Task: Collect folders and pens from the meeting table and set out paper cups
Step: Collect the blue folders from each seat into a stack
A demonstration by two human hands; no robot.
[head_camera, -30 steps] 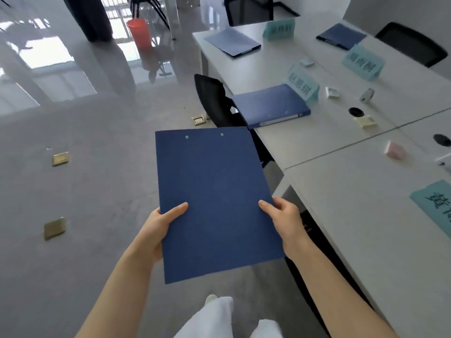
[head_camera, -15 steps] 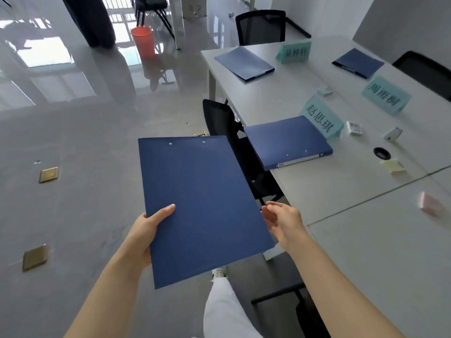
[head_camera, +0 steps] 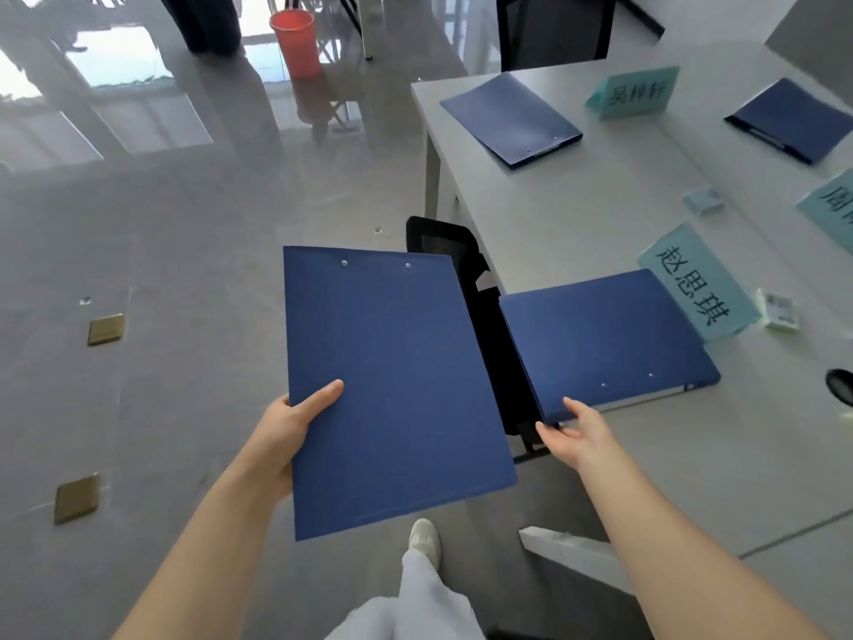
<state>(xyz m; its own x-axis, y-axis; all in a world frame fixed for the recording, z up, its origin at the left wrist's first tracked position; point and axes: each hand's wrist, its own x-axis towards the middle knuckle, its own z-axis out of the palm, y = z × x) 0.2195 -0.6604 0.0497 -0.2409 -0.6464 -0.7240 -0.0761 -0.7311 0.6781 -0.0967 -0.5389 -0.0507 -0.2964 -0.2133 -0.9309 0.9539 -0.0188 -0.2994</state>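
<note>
the held folder [head_camera: 392, 385] was plain dark blue, no label on its cover, only two small rivets near its far edge. its long axis ran away from the person, tilted a little to the left, and it hung flat over the floor [head_camera: 161, 270] just left of the surface [head_camera: 600, 214]. the left hand [head_camera: 295, 427] gripped its near left edge, thumb laid on top, fingers hidden beneath, forearm stretched forward.

the right hand [head_camera: 572, 431] reached out with thumb on top of the near corner of a second folder [head_camera: 604, 339], fingers curled at its edge; whether it truly pinched, i could not tell. that thicker folder lay on the surface's near edge, long axis slanting right, overhanging a black chair [head_camera: 461, 270].

behind it stood a teal name card [head_camera: 697, 284] reading 赵思琪, touching the folder's far side. farther off, another card [head_camera: 637, 92] read 吴梓轩, beside a third folder [head_camera: 512, 117]. a fourth folder [head_camera: 784, 117] lay at the far right. an orange bin [head_camera: 295, 43] stood on the floor beyond.
</note>
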